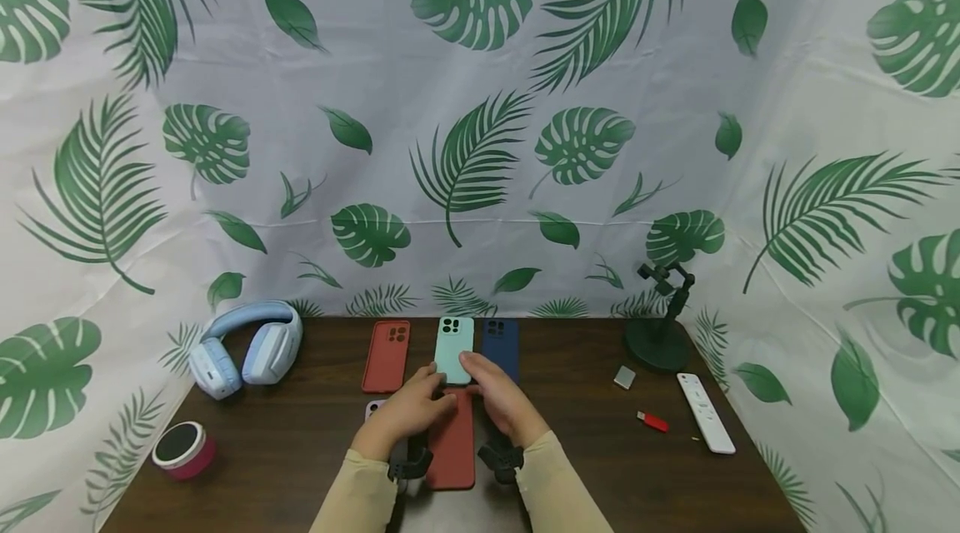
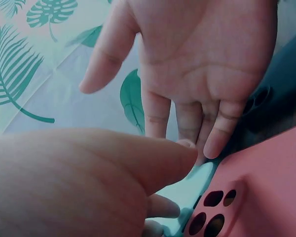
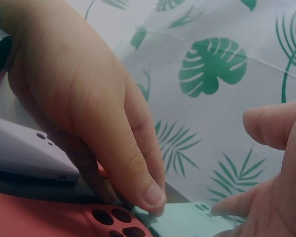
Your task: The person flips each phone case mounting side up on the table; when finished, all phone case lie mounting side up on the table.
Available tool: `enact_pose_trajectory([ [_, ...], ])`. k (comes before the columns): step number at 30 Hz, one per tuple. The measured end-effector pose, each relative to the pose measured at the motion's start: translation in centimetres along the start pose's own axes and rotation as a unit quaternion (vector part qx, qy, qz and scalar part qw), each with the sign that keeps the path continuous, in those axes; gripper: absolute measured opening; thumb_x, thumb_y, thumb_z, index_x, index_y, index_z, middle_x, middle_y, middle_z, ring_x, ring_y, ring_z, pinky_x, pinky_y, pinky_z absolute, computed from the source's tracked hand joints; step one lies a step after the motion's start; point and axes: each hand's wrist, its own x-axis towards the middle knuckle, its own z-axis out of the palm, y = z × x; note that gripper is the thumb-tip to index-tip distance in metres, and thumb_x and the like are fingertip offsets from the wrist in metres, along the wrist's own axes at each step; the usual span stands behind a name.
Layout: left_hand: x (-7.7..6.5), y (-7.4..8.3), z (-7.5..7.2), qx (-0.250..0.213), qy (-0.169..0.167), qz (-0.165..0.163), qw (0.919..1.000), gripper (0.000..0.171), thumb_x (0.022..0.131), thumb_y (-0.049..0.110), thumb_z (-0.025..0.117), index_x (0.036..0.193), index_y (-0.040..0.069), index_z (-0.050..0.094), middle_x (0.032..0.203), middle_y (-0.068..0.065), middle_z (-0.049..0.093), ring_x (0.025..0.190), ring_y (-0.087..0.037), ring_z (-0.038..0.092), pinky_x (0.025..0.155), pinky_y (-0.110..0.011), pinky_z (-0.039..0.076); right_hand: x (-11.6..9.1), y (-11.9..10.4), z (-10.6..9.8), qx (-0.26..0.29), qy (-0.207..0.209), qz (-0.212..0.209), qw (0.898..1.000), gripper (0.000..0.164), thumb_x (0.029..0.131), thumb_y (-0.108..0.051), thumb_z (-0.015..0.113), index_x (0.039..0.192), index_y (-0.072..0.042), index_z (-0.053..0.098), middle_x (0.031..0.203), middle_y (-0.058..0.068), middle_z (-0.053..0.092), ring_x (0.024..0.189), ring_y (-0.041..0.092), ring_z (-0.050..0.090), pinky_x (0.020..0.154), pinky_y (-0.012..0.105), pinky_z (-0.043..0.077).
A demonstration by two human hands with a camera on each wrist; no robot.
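A mint phone case (image 1: 453, 346) lies camera end away at the back of the table. My left hand (image 1: 408, 410) has its fingertips right at the case's near left corner, with thumb and fingers loosely extended. From the other side, my right hand (image 1: 504, 401) reaches to the near right edge, its fingers straight and the palm facing the left hand (image 2: 202, 64). Between the wrists lies a red phone case (image 1: 453, 450), its camera holes close to the mint case in the left wrist view. A lilac phone case (image 3: 27, 153) is partly hidden under my left hand.
Another red case (image 1: 387, 356) and a navy case (image 1: 502, 341) flank the mint one. Blue headphones (image 1: 251, 350) and a pink round container (image 1: 183, 450) stand left. Right are a dark stand (image 1: 658, 341), a small grey square (image 1: 624, 377), a red USB stick (image 1: 652, 421) and a white remote (image 1: 705, 412).
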Motion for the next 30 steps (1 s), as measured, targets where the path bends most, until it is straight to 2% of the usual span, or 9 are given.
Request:
enact_pose_trajectory([
  [4, 0.25, 0.04, 0.09, 0.01, 0.011, 0.002, 0.9999, 0.06, 0.101, 0.038, 0.059, 0.147, 0.0, 0.05, 0.163, -0.023, 0.03, 0.148, -0.041, 0.037, 0.114, -0.061, 0.037, 0.15, 0.09, -0.2, 0.008, -0.003, -0.003, 1.0, 0.081, 0.102, -0.055, 0.051, 0.16, -0.005, 0.026, 0.168, 0.015, 0.021, 0.152, 0.04, 0.022, 0.121, 0.069, 0.012],
  [9, 0.33, 0.05, 0.12, 0.009, 0.016, -0.003, 0.9998, 0.059, 0.102, 0.038, 0.058, 0.147, 0.001, 0.05, 0.162, -0.023, 0.032, 0.145, -0.041, 0.041, 0.113, -0.061, 0.038, 0.27, 0.25, -0.23, -0.004, 0.015, -0.006, 1.0, 0.087, 0.098, -0.06, 0.054, 0.161, -0.008, 0.024, 0.168, 0.014, 0.022, 0.15, 0.042, 0.026, 0.12, 0.069, 0.013],
  [14, 0.2, 0.12, 0.07, 0.001, 0.02, -0.014, 0.9997, 0.062, 0.102, 0.041, 0.058, 0.149, 0.001, 0.048, 0.162, -0.022, 0.033, 0.145, -0.041, 0.042, 0.112, -0.062, 0.037, 0.32, 0.27, -0.17, -0.001, 0.029, -0.031, 0.999, 0.086, 0.098, -0.057, 0.056, 0.161, -0.006, 0.025, 0.168, 0.015, 0.023, 0.155, 0.04, 0.018, 0.122, 0.067, 0.01],
  [18, 0.24, 0.1, 0.15, -0.008, 0.026, -0.014, 0.9995, 0.064, 0.102, 0.041, 0.058, 0.15, 0.002, 0.046, 0.159, -0.021, 0.038, 0.143, -0.04, 0.044, 0.112, -0.062, 0.038, 0.43, 0.18, -0.03, 0.019, 0.03, -0.055, 0.998, 0.079, 0.102, -0.047, 0.057, 0.16, -0.003, 0.025, 0.167, 0.017, 0.023, 0.154, 0.035, 0.022, 0.122, 0.062, 0.02],
  [21, 0.31, 0.04, 0.22, -0.02, 0.031, -0.008, 0.9993, 0.061, 0.102, 0.039, 0.058, 0.15, 0.002, 0.047, 0.154, -0.021, 0.044, 0.139, -0.039, 0.049, 0.109, -0.062, 0.041, 0.45, 0.06, 0.13, 0.036, 0.021, -0.061, 0.997, 0.076, 0.104, -0.038, 0.055, 0.161, -0.003, 0.019, 0.168, 0.018, 0.014, 0.15, 0.034, 0.029, 0.12, 0.057, 0.03],
  [24, 0.45, -0.03, 0.29, -0.037, 0.035, -0.008, 0.9987, 0.06, 0.102, 0.038, 0.058, 0.15, 0.004, 0.046, 0.147, -0.019, 0.05, 0.131, -0.035, 0.056, 0.103, -0.059, 0.047, 0.36, -0.06, 0.26, 0.048, 0.0, -0.059, 0.997, 0.074, 0.106, -0.032, 0.051, 0.161, -0.001, 0.013, 0.168, 0.021, 0.008, 0.149, 0.038, 0.032, 0.12, 0.055, 0.032],
  [28, 0.66, 0.06, 0.29, -0.078, 0.045, -0.019, 0.9958, 0.062, 0.103, 0.039, 0.057, 0.156, 0.012, 0.037, 0.143, -0.016, 0.056, 0.116, -0.027, 0.065, 0.09, -0.051, 0.054, 0.23, -0.34, 0.39, 0.052, -0.037, -0.052, 0.997, 0.07, 0.108, -0.032, 0.048, 0.161, 0.0, 0.016, 0.167, 0.022, 0.018, 0.15, 0.04, 0.032, 0.123, 0.055, 0.025],
  [30, 0.74, 0.2, 0.17, -0.093, 0.057, -0.016, 0.9939, 0.064, 0.103, 0.039, 0.058, 0.157, 0.015, 0.034, 0.142, -0.016, 0.058, 0.112, -0.027, 0.068, 0.086, -0.05, 0.055, 0.2, -0.55, 0.43, 0.05, -0.051, -0.048, 0.996, 0.069, 0.107, -0.034, 0.048, 0.16, -0.001, 0.02, 0.165, 0.021, 0.025, 0.151, 0.039, 0.032, 0.124, 0.055, 0.023],
])
